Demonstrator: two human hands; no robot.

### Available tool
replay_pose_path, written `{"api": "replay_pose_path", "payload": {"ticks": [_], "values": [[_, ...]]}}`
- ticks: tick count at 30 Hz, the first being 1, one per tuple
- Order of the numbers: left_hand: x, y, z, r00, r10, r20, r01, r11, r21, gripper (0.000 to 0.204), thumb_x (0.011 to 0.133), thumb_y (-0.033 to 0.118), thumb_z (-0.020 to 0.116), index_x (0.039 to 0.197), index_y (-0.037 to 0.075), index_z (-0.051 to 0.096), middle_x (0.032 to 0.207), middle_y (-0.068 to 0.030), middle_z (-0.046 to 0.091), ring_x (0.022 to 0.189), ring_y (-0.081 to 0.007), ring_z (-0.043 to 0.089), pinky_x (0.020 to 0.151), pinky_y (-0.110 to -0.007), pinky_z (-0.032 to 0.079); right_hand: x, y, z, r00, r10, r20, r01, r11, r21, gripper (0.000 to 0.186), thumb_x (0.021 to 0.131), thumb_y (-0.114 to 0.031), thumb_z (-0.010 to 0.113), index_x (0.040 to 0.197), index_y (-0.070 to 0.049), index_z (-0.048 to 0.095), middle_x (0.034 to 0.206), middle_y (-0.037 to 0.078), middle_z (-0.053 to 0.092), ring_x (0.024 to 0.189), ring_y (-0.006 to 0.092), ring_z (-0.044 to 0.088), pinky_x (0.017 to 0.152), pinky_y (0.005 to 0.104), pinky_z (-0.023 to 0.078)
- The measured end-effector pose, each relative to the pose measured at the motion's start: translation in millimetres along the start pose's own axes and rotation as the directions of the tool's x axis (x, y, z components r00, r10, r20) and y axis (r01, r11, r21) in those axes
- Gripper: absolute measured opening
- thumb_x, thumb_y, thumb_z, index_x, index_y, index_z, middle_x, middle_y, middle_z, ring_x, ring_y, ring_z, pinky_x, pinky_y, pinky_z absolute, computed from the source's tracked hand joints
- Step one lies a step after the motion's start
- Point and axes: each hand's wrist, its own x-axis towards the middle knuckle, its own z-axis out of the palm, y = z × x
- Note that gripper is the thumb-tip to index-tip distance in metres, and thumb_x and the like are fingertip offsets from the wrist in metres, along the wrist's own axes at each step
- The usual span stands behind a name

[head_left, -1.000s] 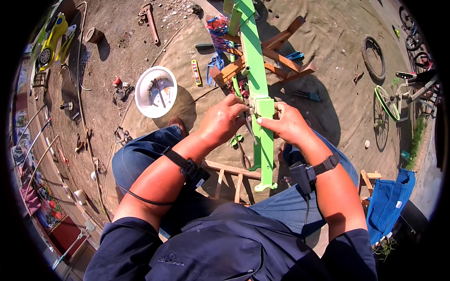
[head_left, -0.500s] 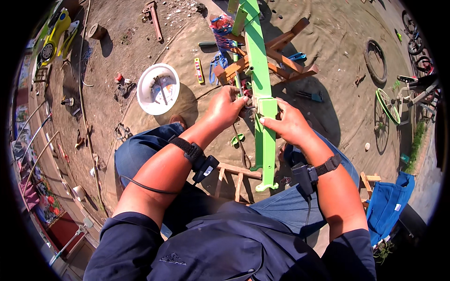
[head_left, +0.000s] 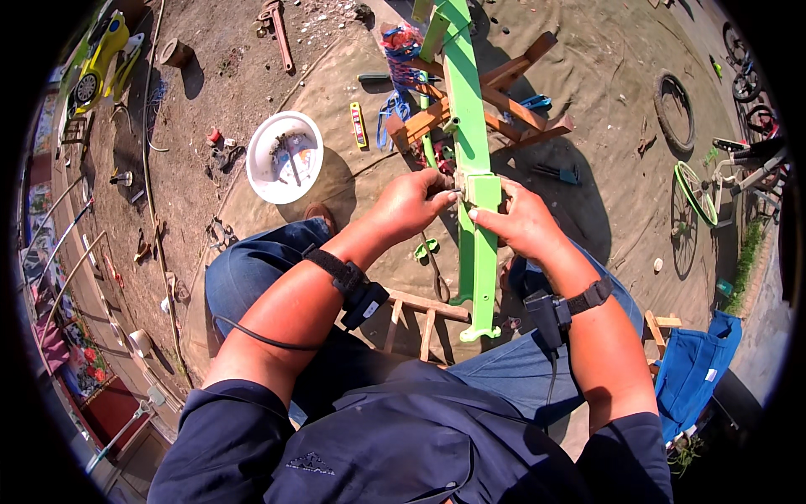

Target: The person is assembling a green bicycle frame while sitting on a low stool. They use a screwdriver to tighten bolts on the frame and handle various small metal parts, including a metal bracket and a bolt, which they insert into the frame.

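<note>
A long bright-green metal frame (head_left: 473, 134) runs from the far edge down between my knees, with a squarish green bracket piece (head_left: 484, 191) on its near part. My right hand (head_left: 525, 220) grips the frame's right side at this bracket, thumb on top and fingers curled behind the edge. At the left side of the same joint, my left hand (head_left: 417, 202) is closed in a pinch. A small metal part shows by its fingertips, too small to name. Behind the bracket, wooden trestle legs (head_left: 512, 105) cross beneath the frame.
Left of my left hand stands a white basin (head_left: 285, 158) with dark bits inside. Beyond it lie a yellow level (head_left: 358, 126) and a red pipe wrench (head_left: 277, 34). A tyre (head_left: 673, 111) and bicycle parts are at right. A low wooden stool (head_left: 428, 307) stands near my legs.
My left hand has moved slightly right and nearer, its fingertips now against the joint. A thin dark rod seen by its fingers earlier no longer shows there. My right hand keeps its grip.
</note>
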Motion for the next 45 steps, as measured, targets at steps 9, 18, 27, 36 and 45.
{"api": "replay_pose_path", "payload": {"ticks": [9, 18, 27, 36, 45], "values": [[5, -9, 2, 0.99, -0.111, 0.089, 0.108, 0.993, 0.037, 0.023, 0.095, 0.022, 0.06, 0.09, -0.001, 0.064, 0.07, -0.0057, 0.06, 0.06, -0.0127, 0.056, 0.056, -0.03, 0.045, 1, 3, 0, 0.999, 0.04, -0.017, -0.04, 0.999, -0.03, 0.054, 0.076, -0.029, 0.077, 0.11, 0.008, 0.059, 0.085, 0.008, 0.068, 0.073, 0.0105, 0.063, 0.063, 0.0269, 0.051], [-1, -7, 5, 0.984, -0.158, 0.081, 0.176, 0.933, -0.314, 0.019, 0.096, 0.018, 0.058, 0.107, 0.002, 0.06, 0.071, -0.0007, 0.058, 0.06, -0.0061, 0.052, 0.054, -0.025, 0.043, 0, -3, -1, 0.999, 0.048, -0.002, -0.048, 0.997, -0.057, 0.047, 0.076, -0.029, 0.076, 0.106, 0.005, 0.062, 0.083, 0.007, 0.068, 0.073, 0.0101, 0.062, 0.066, 0.0273, 0.051], [3, 7, 15, 0.998, -0.055, 0.012, 0.055, 0.996, -0.067, 0.025, 0.091, 0.022, 0.062, 0.107, 0.003, 0.056, 0.084, -0.014, 0.064, 0.079, -0.026, 0.061, 0.07, -0.038, 0.049, -3, -10, -1, 1.0, 0.028, 0.011, -0.028, 0.998, -0.047, 0.041, 0.078, -0.026, 0.074, 0.106, 0.002, 0.064, 0.086, 0.006, 0.069, 0.077, 0.0094, 0.062, 0.07, 0.0276, 0.051], [6, 7, 18, 0.999, 0.038, -0.012, -0.038, 0.998, 0.041, 0.026, 0.095, 0.027, 0.055, 0.103, 0.002, 0.053, 0.093, -0.0231, 0.064, 0.09, -0.0421, 0.062, 0.075, -0.048, 0.048, -2, -8, -1, 1.0, 0.022, 0.007, -0.021, 0.998, -0.066, 0.043, 0.077, -0.026, 0.074, 0.108, 0.002, 0.063, 0.087, 0.006, 0.068, 0.078, 0.0099, 0.061, 0.071, 0.0279, 0.051], [7, -2, 23, 1.0, 0.015, -0.008, -0.015, 1.0, -0.012, 0.025, 0.098, 0.026, 0.05, 0.1, 0.001, 0.051, 0.086, -0.0217, 0.062, 0.08, -0.0352, 0.061, 0.071, -0.043, 0.047, -5, -18, -1, 0.999, 0.039, 0.024, -0.038, 0.998, -0.057, 0.04, 0.078, -0.022, 0.073, 0.108, 0.002, 0.063, 0.087, 0.004, 0.067, 0.078, 0.0083, 0.059, 0.07, 0.0265, 0.05]]}}
